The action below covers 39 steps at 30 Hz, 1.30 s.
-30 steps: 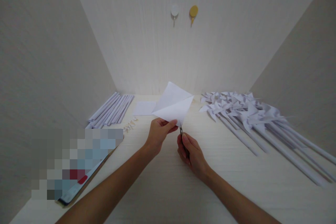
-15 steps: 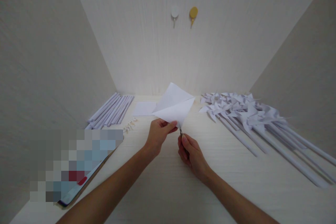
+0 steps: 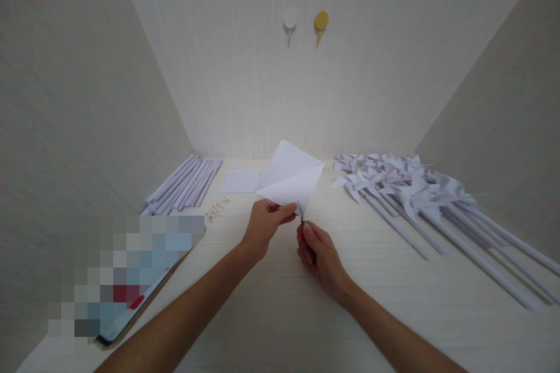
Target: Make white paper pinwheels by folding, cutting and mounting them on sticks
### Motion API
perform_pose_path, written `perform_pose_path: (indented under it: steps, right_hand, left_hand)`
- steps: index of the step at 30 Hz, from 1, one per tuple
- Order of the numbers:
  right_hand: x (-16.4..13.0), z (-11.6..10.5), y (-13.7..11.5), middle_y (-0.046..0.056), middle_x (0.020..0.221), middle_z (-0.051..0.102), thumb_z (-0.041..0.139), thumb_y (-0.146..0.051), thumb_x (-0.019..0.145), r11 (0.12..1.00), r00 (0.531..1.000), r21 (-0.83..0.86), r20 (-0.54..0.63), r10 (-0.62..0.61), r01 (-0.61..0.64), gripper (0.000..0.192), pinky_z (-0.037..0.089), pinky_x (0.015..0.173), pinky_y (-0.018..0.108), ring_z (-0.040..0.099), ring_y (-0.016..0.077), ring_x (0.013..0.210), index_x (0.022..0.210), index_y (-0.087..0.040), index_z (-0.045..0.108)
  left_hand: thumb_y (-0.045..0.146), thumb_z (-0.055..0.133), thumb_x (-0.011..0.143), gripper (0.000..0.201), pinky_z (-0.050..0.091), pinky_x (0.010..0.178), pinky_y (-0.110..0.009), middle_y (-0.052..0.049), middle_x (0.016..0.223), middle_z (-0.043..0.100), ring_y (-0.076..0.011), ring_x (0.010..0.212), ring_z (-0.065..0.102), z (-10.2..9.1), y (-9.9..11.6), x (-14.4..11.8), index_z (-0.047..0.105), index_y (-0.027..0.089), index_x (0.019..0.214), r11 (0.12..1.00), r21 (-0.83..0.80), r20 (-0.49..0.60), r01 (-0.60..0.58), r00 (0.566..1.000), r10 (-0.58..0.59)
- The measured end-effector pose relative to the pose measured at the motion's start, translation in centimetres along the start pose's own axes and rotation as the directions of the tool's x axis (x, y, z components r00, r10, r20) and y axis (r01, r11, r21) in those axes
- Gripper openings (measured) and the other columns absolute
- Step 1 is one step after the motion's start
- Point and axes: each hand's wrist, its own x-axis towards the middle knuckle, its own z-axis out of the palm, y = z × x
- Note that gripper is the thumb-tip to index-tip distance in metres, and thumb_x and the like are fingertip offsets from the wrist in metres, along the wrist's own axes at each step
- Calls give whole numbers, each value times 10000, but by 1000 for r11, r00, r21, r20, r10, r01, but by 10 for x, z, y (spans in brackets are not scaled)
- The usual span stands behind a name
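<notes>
your left hand (image 3: 262,226) pinches the near corner of a folded white sheet (image 3: 292,178), fingers closed on it, so the sheet stands up off the surface (image 3: 271,303) between you and the back wall. your right hand (image 3: 318,253) is curled around small scissors (image 3: 301,219); only the metal tip shows, right at the lower point of the sheet and just beside your left thumb. i cannot tell whether the blades are apart or closed there, they are too small.

the main risk is that closeness — the blade tip works almost against your left fingers, and a slip or a hurried snip could nick them. the sheet is held at one corner only, so it may flex or twist as the blades bite, and the cut could wander off the fold line or tear instead of slicing clean. cutting too far toward the middle would probably spoil the piece.

well to the right lies a heap of finished pinwheels (image 3: 394,180) on long paper sticks (image 3: 472,245) — a wide swing of your right elbow could sweep them. to the left are rolled paper tubes (image 3: 184,183), a flat square of paper (image 3: 240,180) and a few small pale bits (image 3: 217,208), all apart from your hands. a tablet-like slab (image 3: 126,315) sits at the near left edge, close to your left forearm.
</notes>
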Motion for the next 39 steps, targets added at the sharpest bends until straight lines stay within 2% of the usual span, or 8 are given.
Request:
perform_pose_path:
  steps: [21, 28, 39]
  right_hand:
    - [3, -4, -1, -115, 333, 288, 549, -498, 703, 999, 999, 44, -14, -29, 30, 386, 110, 256, 145, 188, 10, 268, 552, -178, 394]
    - [2, -4, -2, -115, 327, 290, 548, -491, 708, 998, 1000, 56, -21, -20, 21, 376, 108, 260, 145, 191, 11, 264, 562, -176, 403]
    - [3, -1, -4, -115, 322, 299, 587, -520, 646, 998, 997, 58, -75, -24, 28, 400, 110, 248, 144, 189, 7, 254, 549, -176, 409]
  left_hand:
    - [263, 684, 522, 150, 435, 586, -264, -13, 561, 630, -123, 546, 541, 3, -2, -4, 645, 119, 539, 985, 172, 72, -28, 997, 15]
    - [263, 682, 517, 171, 448, 644, -301, -20, 578, 636, -152, 597, 564, 2, -3, -3, 656, 115, 600, 985, 173, 92, -19, 996, 3]
    - [239, 658, 559, 112, 445, 642, -285, -25, 602, 650, -148, 602, 573, 2, -6, -4, 656, 130, 583, 978, 205, 156, -40, 988, 8]
